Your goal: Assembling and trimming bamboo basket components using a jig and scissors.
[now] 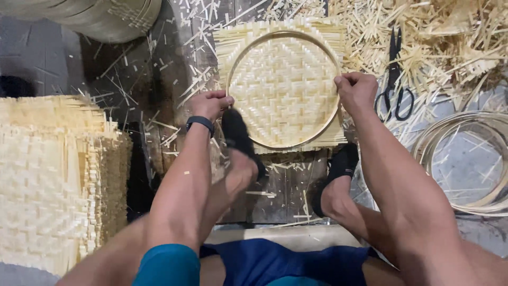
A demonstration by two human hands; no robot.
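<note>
A square woven bamboo mat [280, 87] lies on the dark floor in front of me, with a round bamboo hoop [248, 45] pressed onto it. My left hand [210, 103] grips the hoop's left rim, a dark band on its wrist. My right hand [357, 91] grips the right rim, fingers curled over it. My left foot in a black sock [238, 135] presses on the mat's lower left edge. The other socked foot [341, 164] rests just below the mat's lower right corner.
A tall stack of woven mats [53, 175] stands at the left. Black scissors [394, 79] lie among bamboo offcuts [439, 37] at the upper right. Loose hoops [465, 159] lie at the right. Coiled bamboo strips [100, 18] sit at the top left.
</note>
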